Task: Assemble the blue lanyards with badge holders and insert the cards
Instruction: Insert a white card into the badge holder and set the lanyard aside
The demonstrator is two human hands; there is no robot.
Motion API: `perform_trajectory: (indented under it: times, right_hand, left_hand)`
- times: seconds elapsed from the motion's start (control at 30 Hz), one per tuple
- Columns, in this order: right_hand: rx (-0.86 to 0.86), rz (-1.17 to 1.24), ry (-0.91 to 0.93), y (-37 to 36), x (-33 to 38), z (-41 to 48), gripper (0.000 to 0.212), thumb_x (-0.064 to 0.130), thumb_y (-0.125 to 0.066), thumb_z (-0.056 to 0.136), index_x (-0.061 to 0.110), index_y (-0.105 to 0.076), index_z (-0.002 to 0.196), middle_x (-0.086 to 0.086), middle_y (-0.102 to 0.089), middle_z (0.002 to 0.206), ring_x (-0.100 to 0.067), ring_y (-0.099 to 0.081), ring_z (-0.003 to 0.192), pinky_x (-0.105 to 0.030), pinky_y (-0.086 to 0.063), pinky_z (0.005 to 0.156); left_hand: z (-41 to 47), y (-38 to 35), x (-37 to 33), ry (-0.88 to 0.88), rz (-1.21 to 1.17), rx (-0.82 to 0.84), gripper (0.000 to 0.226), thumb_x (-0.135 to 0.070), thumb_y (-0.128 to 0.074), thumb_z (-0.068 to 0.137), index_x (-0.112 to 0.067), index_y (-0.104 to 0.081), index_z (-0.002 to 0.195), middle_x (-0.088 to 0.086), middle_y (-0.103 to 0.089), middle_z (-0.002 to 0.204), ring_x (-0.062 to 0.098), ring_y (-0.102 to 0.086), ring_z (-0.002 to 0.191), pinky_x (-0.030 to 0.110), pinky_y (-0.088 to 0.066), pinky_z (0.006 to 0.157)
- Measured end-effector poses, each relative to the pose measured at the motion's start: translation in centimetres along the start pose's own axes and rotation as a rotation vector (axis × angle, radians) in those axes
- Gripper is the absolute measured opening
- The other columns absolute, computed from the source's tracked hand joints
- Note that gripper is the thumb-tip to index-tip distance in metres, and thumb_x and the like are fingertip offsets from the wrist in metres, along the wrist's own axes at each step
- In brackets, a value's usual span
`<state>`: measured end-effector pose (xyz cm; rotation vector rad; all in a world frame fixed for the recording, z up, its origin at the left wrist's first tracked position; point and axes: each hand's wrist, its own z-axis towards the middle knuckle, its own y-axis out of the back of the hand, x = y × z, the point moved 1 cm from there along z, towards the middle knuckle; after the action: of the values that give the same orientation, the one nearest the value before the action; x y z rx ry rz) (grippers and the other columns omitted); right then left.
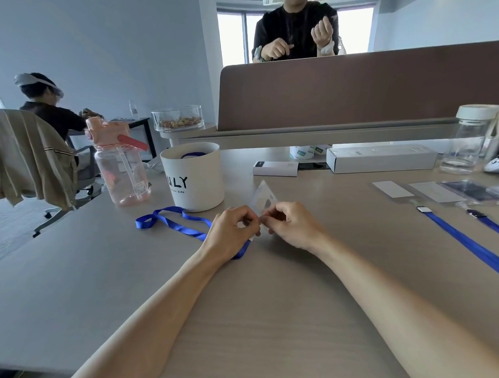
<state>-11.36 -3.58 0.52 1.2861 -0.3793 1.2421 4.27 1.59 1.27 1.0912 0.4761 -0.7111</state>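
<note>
Though blurred and half covered by fingertips, clear badge holder (264, 198) just made out near the middle of the desk (275, 315), tilted up from between the two grips. Left grip (230, 234) curled tight, pinching the end of the blue lanyard (173, 219); clip hidden under the fingers, only a pale sliver showing below the thumb. Right grip (289, 227) curled likewise, pinching the holder's lower edge, fingertips all but touching those of the left. Cannot tell whether clip and holder are joined. Rest of the lanyard trailing leftward in a loose loop, flat on the desk, passing just in front of the white tub (194, 185).

Toward the desk's right edge, two more lanyards (468, 243) cut off by the frame, clip ends pointing at a row of flat sleeves and cards (435, 192); contents of the darker one too glossy to read.

Inside the white tub, near the desk's left edge, only a blue curve visible over the rim; lettering on its wall partly lost round the curve. Pink bottle (120, 165) beside it, straw inside, seemingly without liquid. Glass bowl (178, 117) beyond the far edge, holding a low layer of brownish snacks. Clear jar (470, 141) with a white lid near the far right corner, a little water at the bottom. Two white boxes (380, 157) closed, along the far edge below the brown divider (352, 92).
</note>
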Motion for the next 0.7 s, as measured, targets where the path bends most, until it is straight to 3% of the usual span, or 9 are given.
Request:
perform_trajectory:
  times: [0.13,0.27,0.33,0.47,0.6,0.7]
  right_hand:
    - [0.032,0.062,-0.03,0.4,-0.6,0.2,0.015,0.023,-0.065,0.091,0.019,-0.067,0.077,-0.001,-0.067,0.067,-0.003,-0.062,0.059,-0.022,-0.048,0.063]
    - [0.034,-0.004,-0.014,0.3,-0.9,0.6,0.015,0.022,-0.067,0.091,0.01,-0.068,0.082,0.001,-0.065,0.063,-0.004,-0.058,0.054,-0.024,-0.047,0.062]
    - [0.046,-0.031,0.004,0.5,-1.0,0.9,0.016,0.022,-0.069,0.089,0.008,-0.07,0.083,0.002,-0.066,0.062,-0.007,-0.058,0.055,-0.025,-0.048,0.061]
    - [0.021,0.026,0.028,0.8,-1.2,1.1,0.012,0.022,-0.072,0.087,0.011,-0.071,0.083,-0.003,-0.07,0.069,-0.011,-0.065,0.059,-0.027,-0.052,0.063]
    - [-0.041,0.071,0.007,0.7,-1.2,1.0,0.013,0.026,-0.074,0.085,0.013,-0.071,0.083,-0.001,-0.071,0.073,-0.011,-0.067,0.059,-0.022,-0.051,0.06]
    - [-0.032,0.085,-0.004,0.7,-1.1,0.9,0.014,0.025,-0.075,0.085,0.012,-0.073,0.084,0.001,-0.072,0.073,-0.009,-0.068,0.06,-0.019,-0.05,0.062]
  left_hand:
    - [0.5,-0.4,0.0,-0.059,0.079,0.001,0.011,-0.015,-0.063,0.085,-0.016,-0.066,0.075,-0.013,-0.065,0.07,0.0,-0.053,0.076,0.009,-0.037,0.064]
    - [0.9,-0.5,0.5,-0.09,0.111,0.011,0.012,-0.016,-0.063,0.086,-0.017,-0.065,0.075,-0.011,-0.068,0.07,0.002,-0.051,0.084,0.007,-0.036,0.067]
    - [0.9,-0.5,0.7,-0.096,0.12,0.014,0.012,-0.016,-0.063,0.087,-0.018,-0.065,0.075,-0.012,-0.067,0.07,0.002,-0.052,0.081,0.008,-0.037,0.067]
    - [1.0,-0.5,0.8,-0.05,0.067,0.025,0.012,-0.017,-0.06,0.089,-0.021,-0.064,0.079,-0.016,-0.067,0.072,0.006,-0.052,0.054,0.013,-0.041,0.054]
    - [1.0,-0.5,0.8,-0.002,0.017,0.025,0.007,-0.02,-0.063,0.088,-0.025,-0.064,0.084,-0.012,-0.07,0.078,0.002,-0.063,0.067,0.018,-0.048,0.065]
    - [1.0,-0.4,0.8,0.034,0.019,-0.01,0.004,-0.02,-0.065,0.085,-0.024,-0.065,0.084,-0.008,-0.069,0.08,0.009,-0.064,0.074,0.026,-0.05,0.071]
